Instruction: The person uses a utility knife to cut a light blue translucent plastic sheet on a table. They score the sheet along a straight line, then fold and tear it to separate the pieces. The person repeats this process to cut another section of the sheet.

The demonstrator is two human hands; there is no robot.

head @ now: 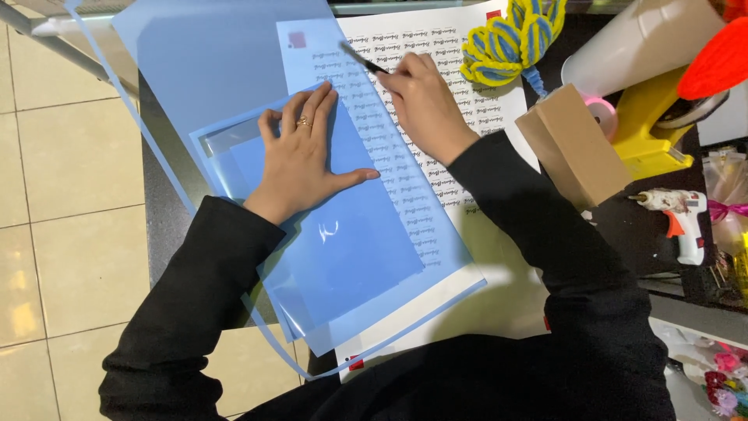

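Head view: cardboard box (573, 144), glue gun (682, 218) beside right hand (425, 101).

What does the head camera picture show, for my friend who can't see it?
A person's left hand presses flat on a stack of pale blue plastic sheets, while the right hand holds a thin black tool over a white sheet of small printed labels. A brown cardboard box and a white glue gun lie nearby.
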